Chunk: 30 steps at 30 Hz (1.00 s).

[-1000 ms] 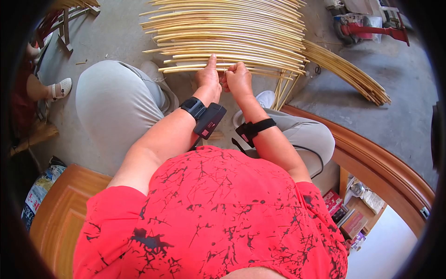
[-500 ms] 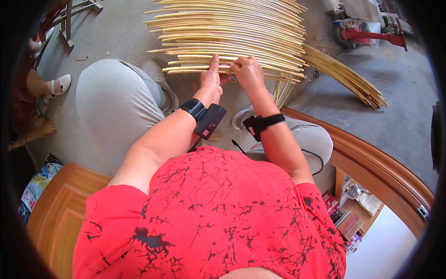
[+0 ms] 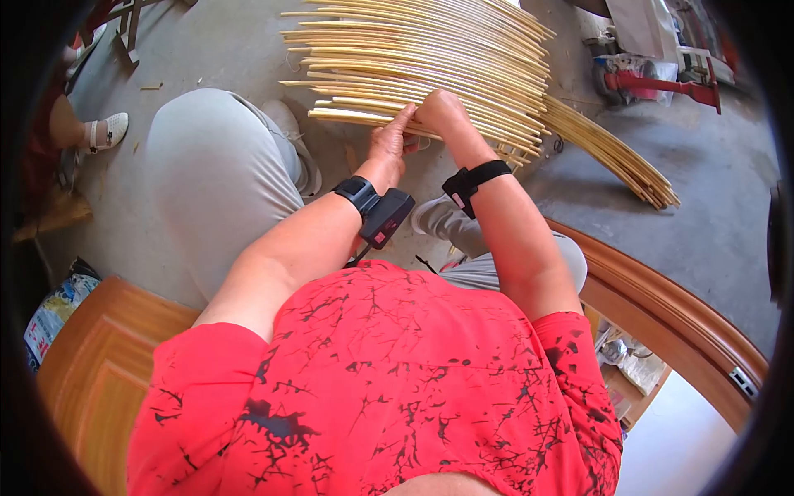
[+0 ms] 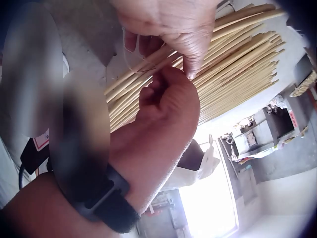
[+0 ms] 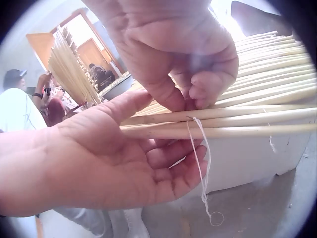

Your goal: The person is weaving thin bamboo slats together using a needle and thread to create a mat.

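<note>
A row of long pale wooden sticks point(image 3: 422, 62) lies side by side in front of the person. My left hand point(image 3: 386, 147) grips the nearest sticks at their front edge, thumb on top and fingers underneath, palm toward the right wrist view. Close beside that thumb, my right hand point(image 3: 444, 112) has its fingers curled down on the sticks. Its thumb and fingertips point(image 5: 199, 99) pinch right where a white thread point(image 5: 204, 173) comes out between two sticks. The thread hangs in a loose doubled length; its end within the pinch is hidden.
A second bundle of sticks point(image 3: 616, 157) fans out at the right. A white block point(image 5: 262, 166) stands under the row. Red metal equipment point(image 3: 662, 85) lies at the far right, a wooden door frame point(image 3: 662, 285) nearer. Another person's sandaled foot point(image 3: 107, 132) is at the left.
My right hand has come down from above the sticks' near edge onto them, beside the left thumb. The left hand keeps its grip; the view has shifted slightly.
</note>
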{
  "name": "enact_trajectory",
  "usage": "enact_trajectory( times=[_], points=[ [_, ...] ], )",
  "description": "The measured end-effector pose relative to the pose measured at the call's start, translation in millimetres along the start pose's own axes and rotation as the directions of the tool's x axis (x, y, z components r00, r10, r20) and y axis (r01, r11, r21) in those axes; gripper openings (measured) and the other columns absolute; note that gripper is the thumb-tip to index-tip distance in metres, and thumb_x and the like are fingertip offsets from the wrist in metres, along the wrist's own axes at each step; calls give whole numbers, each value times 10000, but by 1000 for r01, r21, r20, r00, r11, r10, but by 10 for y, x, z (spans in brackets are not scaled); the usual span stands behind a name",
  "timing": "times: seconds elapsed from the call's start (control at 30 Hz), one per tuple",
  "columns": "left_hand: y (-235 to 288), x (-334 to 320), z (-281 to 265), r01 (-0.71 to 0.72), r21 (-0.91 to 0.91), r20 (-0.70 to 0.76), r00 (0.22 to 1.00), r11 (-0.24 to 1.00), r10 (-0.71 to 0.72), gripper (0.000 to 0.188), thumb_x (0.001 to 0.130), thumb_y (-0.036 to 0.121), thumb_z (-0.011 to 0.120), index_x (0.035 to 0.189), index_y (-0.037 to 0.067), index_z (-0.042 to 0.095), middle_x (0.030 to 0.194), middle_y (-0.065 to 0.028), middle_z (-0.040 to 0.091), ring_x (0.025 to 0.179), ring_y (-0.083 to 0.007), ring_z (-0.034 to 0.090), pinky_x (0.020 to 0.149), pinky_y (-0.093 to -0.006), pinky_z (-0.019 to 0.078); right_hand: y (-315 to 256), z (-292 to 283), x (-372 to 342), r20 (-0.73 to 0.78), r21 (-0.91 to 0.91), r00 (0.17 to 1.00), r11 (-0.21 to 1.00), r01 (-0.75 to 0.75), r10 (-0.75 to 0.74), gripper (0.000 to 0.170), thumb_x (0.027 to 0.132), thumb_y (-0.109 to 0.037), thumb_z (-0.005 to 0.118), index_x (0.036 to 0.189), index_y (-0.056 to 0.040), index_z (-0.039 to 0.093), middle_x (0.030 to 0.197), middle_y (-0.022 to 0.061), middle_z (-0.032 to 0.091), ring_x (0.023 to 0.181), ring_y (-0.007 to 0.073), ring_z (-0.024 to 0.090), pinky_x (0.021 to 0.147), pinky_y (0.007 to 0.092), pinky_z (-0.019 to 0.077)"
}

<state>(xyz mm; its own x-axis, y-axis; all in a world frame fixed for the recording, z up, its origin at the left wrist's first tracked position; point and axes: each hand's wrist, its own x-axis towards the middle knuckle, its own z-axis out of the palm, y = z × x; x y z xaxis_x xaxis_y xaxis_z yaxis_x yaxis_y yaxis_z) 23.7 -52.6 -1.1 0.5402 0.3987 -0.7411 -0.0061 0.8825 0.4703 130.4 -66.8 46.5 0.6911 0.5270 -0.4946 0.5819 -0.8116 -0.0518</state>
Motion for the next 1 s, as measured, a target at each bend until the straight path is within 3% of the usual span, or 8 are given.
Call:
enact_trajectory(
  times=[0.2, 0.27, 0.47, 0.53, 0.63, 0.77, 0.87, 1.0],
  points=[
    [-24, -3, 4, -17, -81, 1, 1000, 997, 17, 249, 714, 279, 649, 833, 65, 603, 805, -61, 592, 712, -189, 568, 595, -320, 482, 68, -4, 103, 157, -167, 981, 976, 138, -112, 300, 679, -273, 604, 865, -44, 656, 896, 173, 619, 859, 312, 594, 713, 379, 475],
    [-5, 1, 4, -8, -86, 0, 1000, 996, 8, 253, 719, 279, 645, 842, 62, 601, 811, -61, 591, 712, -192, 569, 598, -320, 486, 87, 60, 89, -5, -164, 976, 963, 213, -217, 290, 715, -270, 526, 752, -10, 650, 757, 216, 603, 758, 343, 598, 671, 413, 476],
    [-46, 37, -22, 3, -84, 21, 1000, 996, -1, 254, 738, 275, 642, 856, 55, 595, 818, -64, 594, 716, -196, 573, 608, -318, 497, 62, 78, 31, -112, -156, 979, 976, 154, -173, 285, 725, -245, 488, 760, -15, 652, 763, 212, 605, 758, 352, 596, 701, 425, 472],
    [-45, 38, -31, 0, -93, 27, 1000, 996, 2, 254, 744, 277, 645, 855, 54, 594, 819, -65, 596, 721, -196, 574, 609, -316, 497, 125, 71, 74, -139, -120, 975, 980, 156, -172, 261, 704, -262, 534, 732, -32, 657, 725, 202, 605, 690, 341, 597, 647, 407, 475],
    [-46, 27, -28, -5, -113, 34, 999, 994, 9, 268, 749, 291, 654, 867, 59, 589, 819, -64, 597, 735, -194, 575, 607, -312, 496, 212, 18, 93, 3, 95, 972, 968, 234, -235, 190, 623, -232, 650, 669, -47, 649, 633, 171, 594, 545, 285, 554, 535, 360, 441],
    [-42, 33, -29, 8, -94, 22, 1000, 996, -6, 302, 747, 312, 660, 894, 61, 580, 819, -63, 598, 720, -190, 577, 585, -306, 487, 191, 4, 117, 55, 15, 955, 957, 290, -291, 173, 633, -216, 643, 674, -48, 649, 652, 174, 598, 584, 289, 577, 554, 365, 455],
    [-30, 5, -29, -7, -78, 8, 1000, 997, 8, 308, 750, 308, 658, 911, 59, 575, 828, -59, 596, 720, -183, 573, 572, -303, 479, 166, 107, 173, -74, -19, 963, 966, 256, -257, 184, 666, -227, 617, 718, -55, 654, 683, 178, 605, 650, 302, 594, 594, 375, 464],
    [-64, 33, -49, 17, -79, 13, 1000, 997, -16, 281, 764, 286, 644, 931, 72, 574, 857, -42, 591, 768, -164, 561, 594, -310, 467, 86, 59, 307, -272, -36, 959, 997, 75, -82, 229, 732, -258, 563, 773, -52, 653, 788, 188, 612, 726, 355, 586, 689, 388, 468]
  ],
)
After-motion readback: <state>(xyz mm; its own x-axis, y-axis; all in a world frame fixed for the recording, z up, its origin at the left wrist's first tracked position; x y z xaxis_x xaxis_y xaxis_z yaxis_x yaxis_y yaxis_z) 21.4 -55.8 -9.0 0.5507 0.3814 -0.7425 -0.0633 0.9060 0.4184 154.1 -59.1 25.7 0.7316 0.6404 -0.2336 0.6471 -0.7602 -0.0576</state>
